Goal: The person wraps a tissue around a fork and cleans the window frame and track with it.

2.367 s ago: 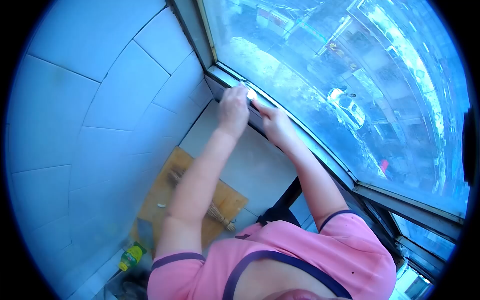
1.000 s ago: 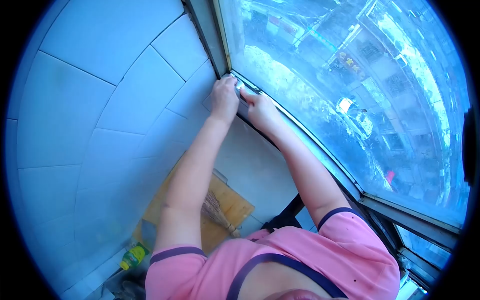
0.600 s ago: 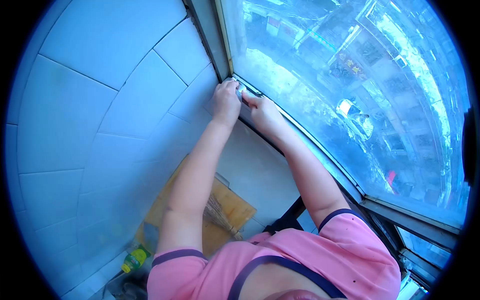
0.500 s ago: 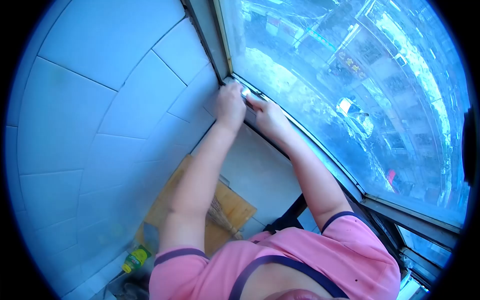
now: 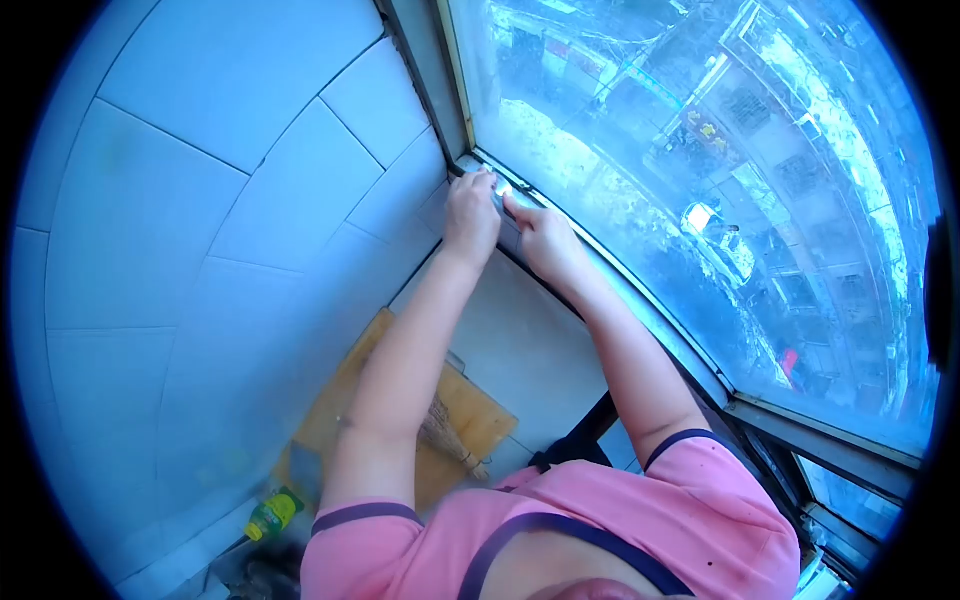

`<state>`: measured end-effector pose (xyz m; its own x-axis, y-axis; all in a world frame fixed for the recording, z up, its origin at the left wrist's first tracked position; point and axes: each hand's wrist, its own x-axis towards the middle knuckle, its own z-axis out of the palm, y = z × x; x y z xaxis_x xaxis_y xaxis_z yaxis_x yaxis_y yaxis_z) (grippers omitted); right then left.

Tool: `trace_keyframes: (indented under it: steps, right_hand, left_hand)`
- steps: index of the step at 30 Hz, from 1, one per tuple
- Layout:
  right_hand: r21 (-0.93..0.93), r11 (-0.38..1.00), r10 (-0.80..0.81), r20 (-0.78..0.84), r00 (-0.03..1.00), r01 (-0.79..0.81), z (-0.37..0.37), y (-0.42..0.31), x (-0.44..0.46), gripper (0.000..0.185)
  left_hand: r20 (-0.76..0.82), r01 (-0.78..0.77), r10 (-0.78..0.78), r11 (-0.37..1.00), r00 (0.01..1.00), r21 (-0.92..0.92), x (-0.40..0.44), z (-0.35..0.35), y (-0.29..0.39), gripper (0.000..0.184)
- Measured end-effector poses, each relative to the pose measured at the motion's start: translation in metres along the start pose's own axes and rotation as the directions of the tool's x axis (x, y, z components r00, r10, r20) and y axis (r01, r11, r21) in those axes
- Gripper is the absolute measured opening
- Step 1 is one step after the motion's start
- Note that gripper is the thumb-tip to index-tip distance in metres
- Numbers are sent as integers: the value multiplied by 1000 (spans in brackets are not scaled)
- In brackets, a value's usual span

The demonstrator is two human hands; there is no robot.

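Observation:
Both my hands are together at the lower corner of the window frame (image 5: 640,300), where it meets the tiled wall. My left hand (image 5: 472,218) is closed, its fingers curled over the sill at the corner. My right hand (image 5: 550,245) is closed too, with the thumb side turned toward the left hand. Between them shows a small, shiny, pale piece (image 5: 503,188), too small and bright to name. Both hands seem to grip at it, but the fingers hide most of it. The window glass (image 5: 600,190) rises just beyond my right hand.
White wall tiles (image 5: 130,210) stand close on the left. Below my arms lie a wooden board (image 5: 480,410) and a straw brush (image 5: 445,435) on it. A green and yellow bottle (image 5: 272,515) stands at lower left. Buildings and a white vehicle show far below outside.
The view has shifted slightly, so hands and corner appear a little farther right. My left hand, blurred before, is now sharper; its fingers have shifted slightly at the corner.

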<state>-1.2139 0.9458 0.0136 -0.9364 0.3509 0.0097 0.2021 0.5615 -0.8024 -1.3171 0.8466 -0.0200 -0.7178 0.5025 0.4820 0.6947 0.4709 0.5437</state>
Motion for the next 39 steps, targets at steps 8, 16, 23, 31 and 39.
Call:
trace_keyframes:
  steps: [8, 16, 23, 31, 39]
  right_hand:
    - [107, 994, -12, 21, 1000, 9, -22, 5, -22, 43]
    - [129, 988, 75, 52, 996, -81, -9, 5, -9, 45]
    - [58, 998, 5, 43, 999, -7, -2, 6, -1, 42]
    - [211, 977, 14, 4, 1000, -14, -10, 0, -8, 38]
    - [142, 977, 145, 104, 984, -159, -31, 8, -26, 37]
  left_hand:
    - [41, -6, 6, 1000, 999, 3, -11, 3, 26, 19]
    - [25, -21, 20, 1000, 999, 22, -3, 3, 5, 17]
    - [83, 37, -43, 996, 996, 75, 7, 0, 0, 16]
    - [40, -31, 31, 999, 999, 16, 2, 1, 8, 17]
    - [39, -15, 13, 999, 999, 36, -18, 5, 31, 20]
